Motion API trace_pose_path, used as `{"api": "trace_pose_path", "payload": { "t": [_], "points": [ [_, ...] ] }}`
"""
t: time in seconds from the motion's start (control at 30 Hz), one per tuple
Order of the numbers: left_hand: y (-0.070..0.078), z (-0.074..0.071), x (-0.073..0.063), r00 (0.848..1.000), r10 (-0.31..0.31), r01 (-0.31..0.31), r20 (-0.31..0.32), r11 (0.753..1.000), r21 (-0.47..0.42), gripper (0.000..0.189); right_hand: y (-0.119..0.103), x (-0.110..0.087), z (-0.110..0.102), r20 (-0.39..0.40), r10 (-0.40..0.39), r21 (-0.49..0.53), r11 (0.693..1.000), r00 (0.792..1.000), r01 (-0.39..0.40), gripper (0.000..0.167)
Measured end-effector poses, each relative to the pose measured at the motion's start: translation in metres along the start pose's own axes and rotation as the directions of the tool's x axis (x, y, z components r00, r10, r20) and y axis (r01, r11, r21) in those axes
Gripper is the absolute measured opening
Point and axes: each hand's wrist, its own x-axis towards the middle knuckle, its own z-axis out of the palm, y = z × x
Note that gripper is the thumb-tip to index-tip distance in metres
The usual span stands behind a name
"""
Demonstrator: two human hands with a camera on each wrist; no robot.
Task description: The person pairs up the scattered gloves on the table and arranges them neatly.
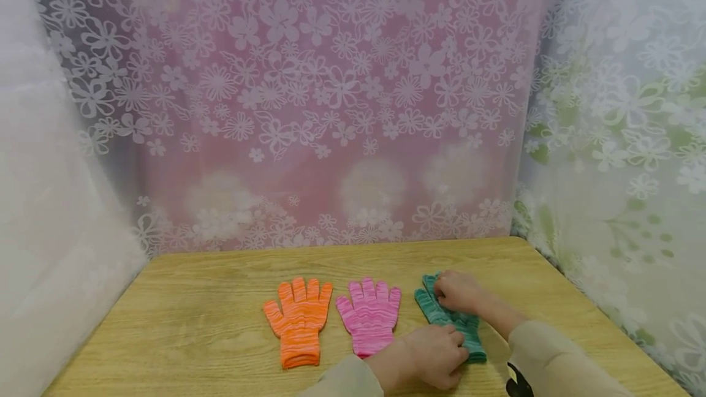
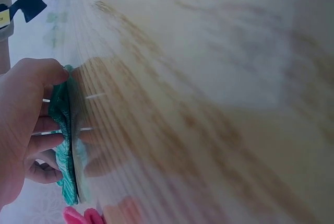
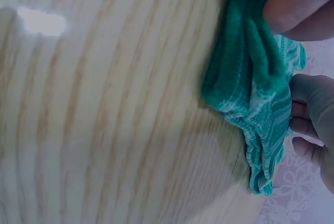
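A green striped knit glove (image 1: 469, 329) lies on the table, its cuff toward the person. My left hand (image 1: 432, 354) is at the cuff end, thumb and fingertips on the knit; those fingers (image 3: 302, 7) show close up in the right wrist view. Farther up, my right hand (image 1: 459, 291) has its fingers curled onto the glove's finger end. In the left wrist view the green glove (image 2: 63, 140) appears edge-on under the left hand (image 2: 23, 125). Its cuff (image 3: 242, 85) looks folded and slightly raised in the right wrist view. The palms hide part of the glove.
A pink glove (image 1: 369, 314) lies flat left of the green one, its cuff partly behind my left forearm. Farther left lies an orange glove (image 1: 302, 320). The wooden table (image 1: 182, 323) meets a pink flowered curtain (image 1: 331, 109) at the back and pale curtains at both sides.
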Motion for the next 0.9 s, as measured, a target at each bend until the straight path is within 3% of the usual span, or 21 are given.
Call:
{"api": "trace_pose_path", "payload": {
  "t": [0.4,0.67,0.73,0.9],
  "points": [
    [0.001,0.0,0.001,1.0,-0.008,0.008,0.023,1.0,0.006,0.022,0.008,0.0,0.002,-0.144,-0.129,-0.094,0.989,0.981,0.116,0.03],
    [0.0,0.001,0.002,0.999,-0.001,0.001,0.037,1.0,0.0,0.023,0.012,0.001,0.008,-0.081,-0.224,-0.279,0.941,0.971,0.193,0.021],
    [0.0,0.0,0.002,0.999,-0.001,0.001,0.043,1.0,-0.01,0.024,0.012,0.001,0.009,-0.063,-0.225,-0.278,0.939,0.972,0.2,0.019],
    [0.0,-0.001,0.002,0.998,-0.008,0.009,0.062,1.0,-0.024,0.025,0.008,-0.003,0.006,-0.077,-0.182,-0.178,0.97,0.98,0.166,0.021]
  ]
}}
